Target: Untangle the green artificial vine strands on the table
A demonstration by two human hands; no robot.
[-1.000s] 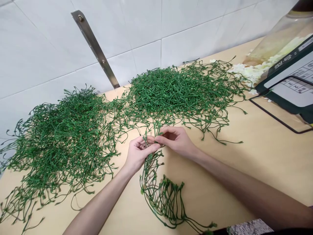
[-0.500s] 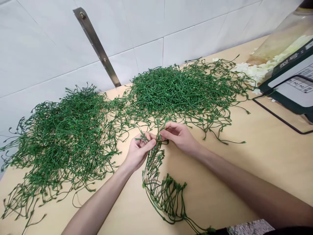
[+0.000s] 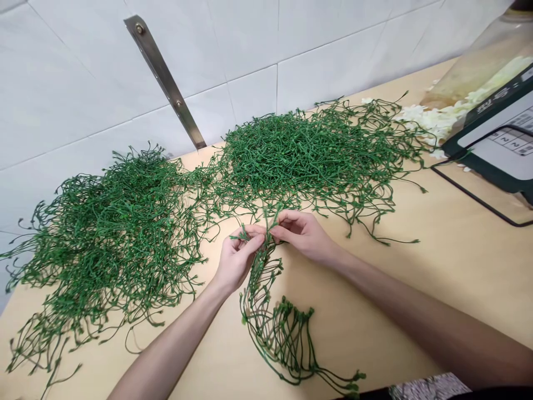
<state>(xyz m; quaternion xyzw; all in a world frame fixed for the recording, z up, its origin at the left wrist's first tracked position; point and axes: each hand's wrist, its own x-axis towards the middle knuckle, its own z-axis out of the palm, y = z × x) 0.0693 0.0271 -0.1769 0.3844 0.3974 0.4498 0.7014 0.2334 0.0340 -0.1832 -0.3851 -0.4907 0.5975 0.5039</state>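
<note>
- Through the head camera I see my left hand (image 3: 235, 261) and my right hand (image 3: 306, 236) close together, above the middle of the desk (image 3: 466, 255).
- With the left fingers I am grasping the upper end of a stem chain (image 3: 281, 330), made of green artificial stems; thumb and forefinger press it, and a small sprig sticks out over the forefinger.
- The right fingers are pinched around the upright stems (image 3: 268, 219) at the top of this chain; the exact contact is small and partly covered, so I cannot tell how many stems they hold.
- The stem chain goes down from my fingers between the two forearms, lies in a curve on the desk, and its last stems spread towards the near edge.
- To the left lies a loose heap of green stems (image 3: 125, 233); behind my hands lies a denser pile (image 3: 300, 150), and scattered stems join both.
- On the right I notice white petals (image 3: 433, 122) beside a clear jar (image 3: 474, 69), a dark package (image 3: 478, 164) with a white label, and a black wire loop (image 3: 474, 197).
- A metal strip (image 3: 164, 80) is fixed slantwise on the tiled wall (image 3: 333, 33).
- At the bottom edge, a patterned cloth (image 3: 428, 386) is partly visible.
</note>
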